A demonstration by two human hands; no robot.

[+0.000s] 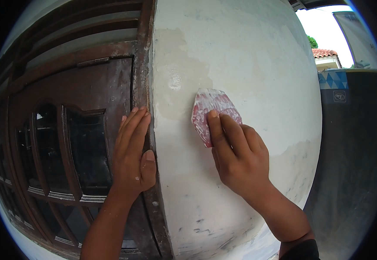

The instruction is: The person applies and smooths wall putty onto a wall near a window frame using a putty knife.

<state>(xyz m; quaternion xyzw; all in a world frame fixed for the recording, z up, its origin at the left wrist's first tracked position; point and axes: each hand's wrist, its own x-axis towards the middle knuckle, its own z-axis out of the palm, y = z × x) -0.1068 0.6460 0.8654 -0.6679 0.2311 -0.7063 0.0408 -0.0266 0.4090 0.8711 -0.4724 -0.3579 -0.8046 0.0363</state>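
A flat red scraper (210, 106), smeared with white paste, lies against the pale wall (240, 52). My right hand (240, 154) grips its lower right edge, with fingers pressed on its face. My left hand (133, 154) holds nothing; its palm side rests against the brown door frame (143, 65), fingers pointing up and thumb a little apart. A damp-looking beige patch (175, 73) spreads over the wall above and left of the scraper. Another darker patch (299, 156) shows on the wall at the lower right.
On the left is a dark wooden door (114, 86) with glass panes (88, 147). The wall's lower part has dark scuffs (205, 232). A dark grey panel (349, 164) with a blue-and-white strip (333, 80) stands at the right, and a tiled roof (324, 53) shows beyond.
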